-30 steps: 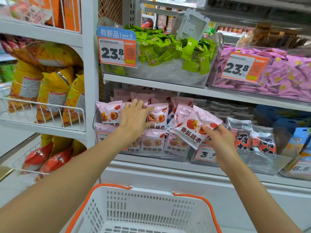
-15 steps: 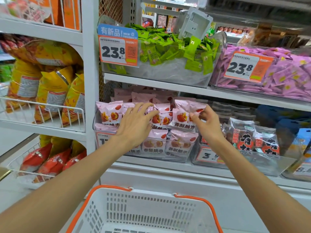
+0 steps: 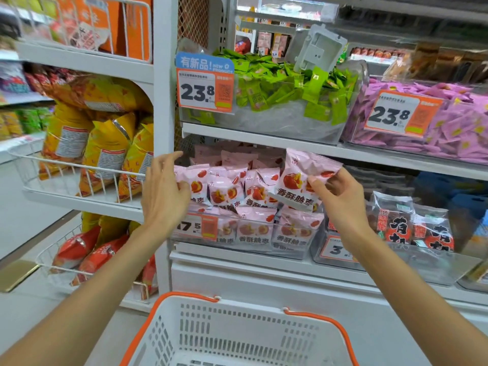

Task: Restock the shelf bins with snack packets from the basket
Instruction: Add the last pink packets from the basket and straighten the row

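A clear shelf bin (image 3: 303,250) on the lower shelf holds several pink snack packets (image 3: 253,194) with red fruit pictures. My right hand (image 3: 340,199) pinches one pink packet (image 3: 295,180) and holds it upright at the bin's right end, above the others. My left hand (image 3: 165,194) is at the bin's left end with relaxed fingers, its thumb resting on the leftmost packet (image 3: 195,180). The white basket (image 3: 237,336) with an orange rim sits below, between my forearms; no packets show in the part I see.
A bin of green packets (image 3: 285,85) and one of purple packets (image 3: 449,128) stand on the shelf above. Dark packets (image 3: 401,223) fill the bin to the right. Wire racks with yellow bags (image 3: 105,151) and red bags (image 3: 87,249) are on the left.
My left hand slid from the middle of the pink packets to the bin's left end. My right hand moved the pink packet into the bin's right end and now holds it upright there.
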`<state>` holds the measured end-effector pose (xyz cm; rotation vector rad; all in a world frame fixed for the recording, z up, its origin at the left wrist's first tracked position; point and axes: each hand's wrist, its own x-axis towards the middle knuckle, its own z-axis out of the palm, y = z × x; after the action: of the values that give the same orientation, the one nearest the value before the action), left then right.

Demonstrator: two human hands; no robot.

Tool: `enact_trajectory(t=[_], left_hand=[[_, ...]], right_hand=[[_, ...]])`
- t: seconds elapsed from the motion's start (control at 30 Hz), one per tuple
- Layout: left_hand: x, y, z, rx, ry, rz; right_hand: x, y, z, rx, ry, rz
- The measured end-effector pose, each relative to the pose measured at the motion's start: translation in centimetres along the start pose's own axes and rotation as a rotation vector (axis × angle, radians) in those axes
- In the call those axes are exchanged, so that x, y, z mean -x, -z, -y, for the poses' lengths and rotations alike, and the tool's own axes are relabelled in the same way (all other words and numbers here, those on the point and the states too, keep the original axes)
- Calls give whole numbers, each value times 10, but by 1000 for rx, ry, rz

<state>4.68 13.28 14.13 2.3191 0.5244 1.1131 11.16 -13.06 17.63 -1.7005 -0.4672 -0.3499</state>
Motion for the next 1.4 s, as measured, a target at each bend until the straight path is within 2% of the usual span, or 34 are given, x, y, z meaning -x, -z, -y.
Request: enact_trajectory(t=[0.13, 0.2, 0.3, 0.43, 0.53, 0.7, 0.93, 1.1, 1.4], left_hand=[[1, -8, 17, -184, -135, 367], [2, -14, 18, -298, -170, 434], [1, -16, 16, -331, -180, 343], [8, -22, -7, -196, -239, 163], [15, -34, -40, -49, -348, 222], [3, -73, -105, -32, -462, 386], [-24, -132, -175, -453, -490, 529], [-42, -155, -179, -572, -413, 740], [-27, -164, -162, -548, -595, 592]], right_hand=[[6, -3, 3, -22, -35, -103], [8, 2, 0, -85, -124, -218], [8, 18, -8, -252, -338, -364], [2, 42, -12, -373, -577, -396], [-5, 53, -18, -415, -640, -408], [-26, 65, -31, -444, -646, -468], [-62, 74, -62, -448, -603, -414], [-77, 80, -78, -473, -562, -341], [-97, 69, -83, -447, -550, -386]])
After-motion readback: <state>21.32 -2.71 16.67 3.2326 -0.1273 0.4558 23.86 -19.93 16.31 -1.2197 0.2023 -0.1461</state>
